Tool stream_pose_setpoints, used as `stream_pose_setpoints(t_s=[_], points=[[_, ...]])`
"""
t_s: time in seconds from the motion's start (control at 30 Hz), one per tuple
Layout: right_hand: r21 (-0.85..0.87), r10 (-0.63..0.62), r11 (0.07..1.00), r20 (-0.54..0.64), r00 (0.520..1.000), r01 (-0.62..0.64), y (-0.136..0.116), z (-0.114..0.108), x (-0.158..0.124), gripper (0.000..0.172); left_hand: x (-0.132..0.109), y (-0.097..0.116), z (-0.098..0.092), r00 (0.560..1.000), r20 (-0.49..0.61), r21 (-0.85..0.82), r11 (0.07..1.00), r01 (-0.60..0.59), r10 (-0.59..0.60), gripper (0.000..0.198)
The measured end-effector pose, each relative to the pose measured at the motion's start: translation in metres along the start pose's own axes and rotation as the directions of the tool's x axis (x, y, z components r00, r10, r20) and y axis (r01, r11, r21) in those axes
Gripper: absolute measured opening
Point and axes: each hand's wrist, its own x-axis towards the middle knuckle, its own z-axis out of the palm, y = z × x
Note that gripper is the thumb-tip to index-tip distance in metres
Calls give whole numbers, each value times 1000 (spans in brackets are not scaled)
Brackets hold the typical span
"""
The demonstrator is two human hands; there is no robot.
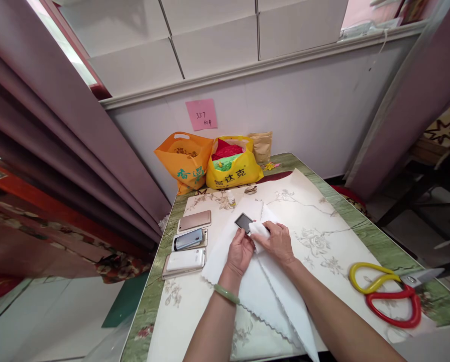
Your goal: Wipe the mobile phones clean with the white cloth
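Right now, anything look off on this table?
Only the scissors: they lie at the right edge of the table, blade tip seemingly past it. Three phones sit in a tidy row. Left hand holds a dark phone, right hand a cloth.

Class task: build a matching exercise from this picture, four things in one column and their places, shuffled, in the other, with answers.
1. scissors
2. yellow bag
3. pink note
4. small dark phone

A. on the wall
B. in the left hand, against the right hand's white cloth
C. on the table's right side
D. at the table's far end

Pairs: 1-C, 2-D, 3-A, 4-B
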Motion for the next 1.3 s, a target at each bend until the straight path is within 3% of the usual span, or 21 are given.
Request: stream_pose_setpoints(t_s=[0.2, 0.37, 0.6, 0.77, 0.9, 1.03, 1.17, 1.3], points=[[-11, 58, 998, -3, 998, -58, -1, -1, 0, 42, -1, 0, 1, 1000, -4, -12, 1000, 3, -3, 22], [10, -20, 1000, 14, 1000, 20, -2, -1, -1, 40, -1, 1, 0, 1000, 25, 3, 1000, -19, 19, 25], [4, 71, 997, -11, 997, -71, -3, -3, 1, 45, -3, -1, 1, 999, 27, 11, 1000, -19, 19, 29], [156, 185, 972, -47, 982, -176, -5, -10, 3, 46, -2, -1, 2, 998, 0, 11, 998, -64, 64, 36], [316, 304, 914, -113, 946, -256, -2, -12, 4, 49, 3, 0, -1, 984, -65, -42, 985, -167, 164, 32], [419, 419, 840, -94, 903, -345, 1, -10, 2, 52, 5, 2, -3, 981, -94, -89, 980, -179, 171, 24], [465, 441, 813, -102, 892, -349, 3, -8, 0, 52, 5, 3, -5, 974, -162, -101, 979, -176, 158, 16], [465, 432, 821, -127, 893, -331, 4, -5, 0, 50, 3, 1, -3, 981, -107, -8, 987, -161, 159, 26]])
